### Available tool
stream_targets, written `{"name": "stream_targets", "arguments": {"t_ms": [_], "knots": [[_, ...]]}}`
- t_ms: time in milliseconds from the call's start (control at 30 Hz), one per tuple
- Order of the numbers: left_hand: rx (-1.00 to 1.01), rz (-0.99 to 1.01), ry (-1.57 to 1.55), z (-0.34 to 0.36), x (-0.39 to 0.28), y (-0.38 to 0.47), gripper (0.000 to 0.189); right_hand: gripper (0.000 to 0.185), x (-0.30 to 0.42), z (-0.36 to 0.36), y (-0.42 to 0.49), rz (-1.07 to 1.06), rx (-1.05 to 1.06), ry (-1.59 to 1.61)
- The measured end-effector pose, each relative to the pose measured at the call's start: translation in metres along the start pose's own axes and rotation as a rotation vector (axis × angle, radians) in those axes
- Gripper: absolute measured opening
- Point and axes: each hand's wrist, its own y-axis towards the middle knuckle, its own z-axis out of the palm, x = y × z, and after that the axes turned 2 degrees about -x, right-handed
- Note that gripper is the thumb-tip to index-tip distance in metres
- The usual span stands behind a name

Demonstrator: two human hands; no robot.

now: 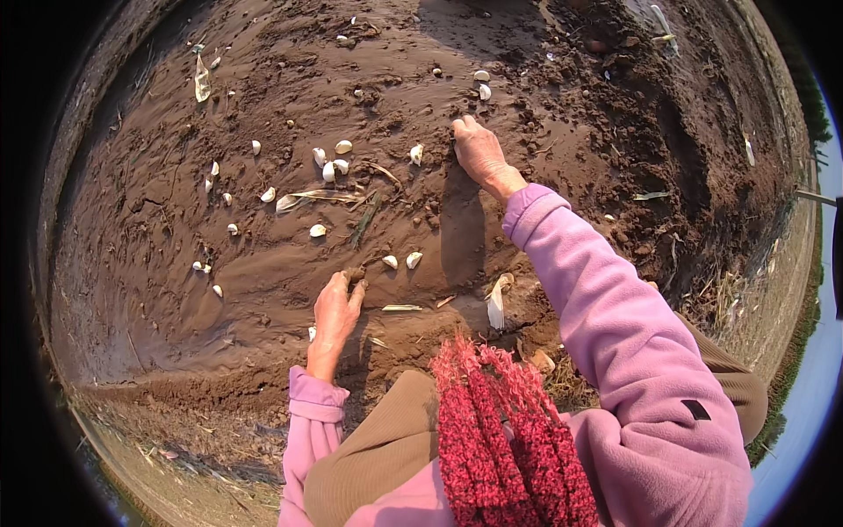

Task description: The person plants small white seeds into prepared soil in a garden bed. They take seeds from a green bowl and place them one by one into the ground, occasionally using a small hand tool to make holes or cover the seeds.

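My left hand (337, 306) is low over the wet brown soil (276, 257), its thumb and fingertips at a small dark hollow. Whether it holds anything there is hidden. Two pale garlic cloves (402, 261) lie to the right of it, and another clove (312, 333) shows beside its wrist. Farther out, my right hand (479, 153) is bent down with curled fingertips at the ground; what they hold, if anything, cannot be seen. Just beyond it sit two cloves (483, 84), and one more clove (416, 154) lies to its left.
Several cloves (329, 165) are grouped at mid-left, near a dry husk (316, 197). A white dry stalk piece (496, 306) lies close to my knees. Loose clods (632, 118) and a furrow run along the right. Red scarf fringe (507, 421) hangs before me.
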Motion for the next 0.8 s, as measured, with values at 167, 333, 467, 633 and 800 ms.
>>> {"name": "stream_targets", "arguments": {"t_ms": [167, 333, 467, 633, 800], "knots": [[-0.012, 0.029, 0.015, 0.000, 0.003, 0.002, 0.027, 0.005, -0.006, 0.001, 0.004, -0.103, 0.047, -0.030], [-0.036, 0.027, -0.007, -0.004, 0.004, -0.002, 0.028, 0.021, -0.032, -0.023, 0.033, 0.179, 0.027, 0.100], [-0.022, 0.024, 0.021, -0.005, 0.008, -0.005, 0.029, 0.028, -0.070, -0.022, 0.064, 0.427, -0.028, 0.012], [0.000, -0.002, 0.032, -0.008, 0.005, -0.009, 0.029, 0.034, -0.080, -0.016, 0.070, 0.360, 0.040, 0.005], [-0.046, 0.007, 0.020, -0.007, 0.016, -0.015, 0.028, 0.028, -0.058, -0.050, 0.004, 0.153, 0.138, 0.279]]}}
